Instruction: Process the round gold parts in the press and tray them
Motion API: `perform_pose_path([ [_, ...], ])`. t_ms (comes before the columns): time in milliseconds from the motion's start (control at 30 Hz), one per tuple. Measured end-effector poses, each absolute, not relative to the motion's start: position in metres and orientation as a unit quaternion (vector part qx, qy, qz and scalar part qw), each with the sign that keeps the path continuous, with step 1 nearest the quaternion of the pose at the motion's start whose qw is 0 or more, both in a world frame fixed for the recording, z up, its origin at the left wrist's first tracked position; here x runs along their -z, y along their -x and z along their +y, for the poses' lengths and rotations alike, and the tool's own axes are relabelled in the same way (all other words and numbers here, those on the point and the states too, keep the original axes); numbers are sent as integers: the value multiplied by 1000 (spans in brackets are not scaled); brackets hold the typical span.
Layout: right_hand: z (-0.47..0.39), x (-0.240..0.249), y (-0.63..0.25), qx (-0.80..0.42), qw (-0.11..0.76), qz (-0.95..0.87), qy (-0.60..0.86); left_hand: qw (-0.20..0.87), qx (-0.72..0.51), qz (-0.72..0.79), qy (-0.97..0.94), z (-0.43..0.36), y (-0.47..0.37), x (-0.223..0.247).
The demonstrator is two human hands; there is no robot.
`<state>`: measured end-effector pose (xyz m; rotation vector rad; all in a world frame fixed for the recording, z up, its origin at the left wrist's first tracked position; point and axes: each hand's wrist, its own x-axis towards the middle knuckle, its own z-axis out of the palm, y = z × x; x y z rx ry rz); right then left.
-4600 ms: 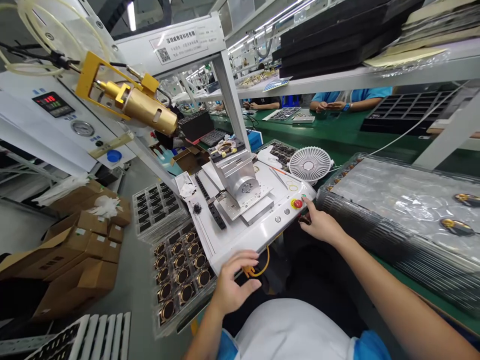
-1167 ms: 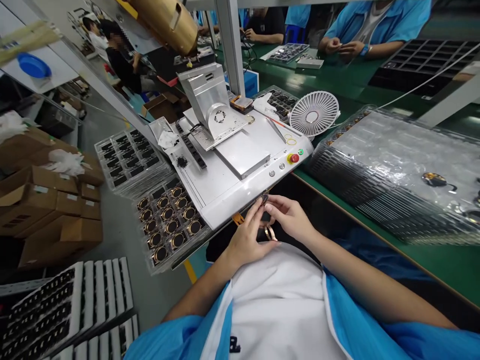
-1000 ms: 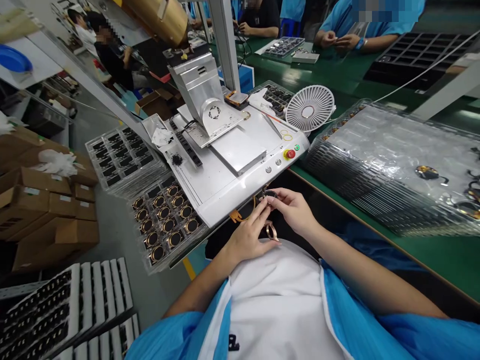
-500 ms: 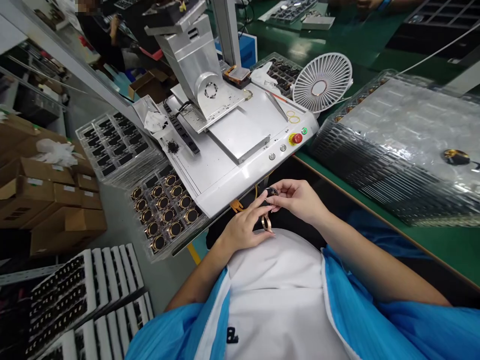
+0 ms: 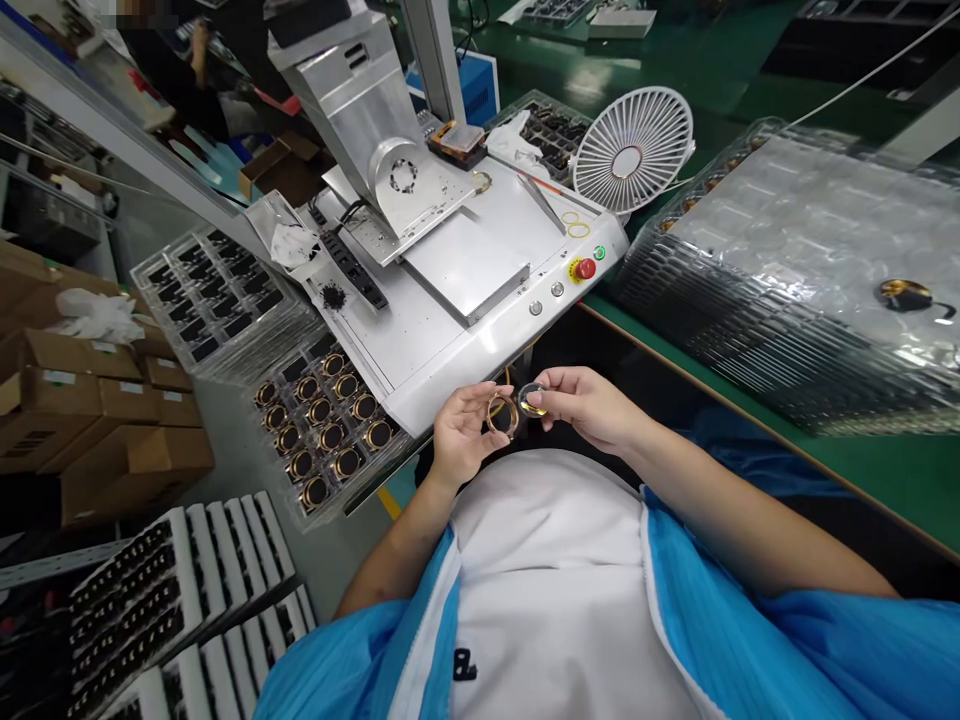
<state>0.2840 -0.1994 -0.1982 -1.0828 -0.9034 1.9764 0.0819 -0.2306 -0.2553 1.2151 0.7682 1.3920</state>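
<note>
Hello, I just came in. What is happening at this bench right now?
A person in a blue jacket sits at a white machine and holds two small parts in front of their body. The left hand holds a copper ring; the right hand holds a small round part right next to it. A tray of similar rings sits to the left, and a stack of clear trays to the right.

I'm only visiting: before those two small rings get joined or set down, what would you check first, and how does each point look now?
1. Left hand holds the copper ring: ok.
2. Right hand pinches the dark ring part: ok.
3. The two parts lined up: cannot tell.
4. Machine plate bare: ok.
5. Red stop button unblocked: ok.
6. Tray of finished coils has a free pocket: cannot tell.
</note>
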Motion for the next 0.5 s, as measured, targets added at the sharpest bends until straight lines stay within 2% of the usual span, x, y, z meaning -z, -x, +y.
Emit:
perform_pose_path([
  [167,-210,194,-270,-791,333,-314,406,565,-586,327,-480,-235,-87,261],
  [333,-218,191,-259,-746,384,-356,412,557,-590,323,-486,-238,-86,267],
  [500,-221,184,-255,-701,395,-407,432,536,-602,318,-499,-239,-87,267],
])
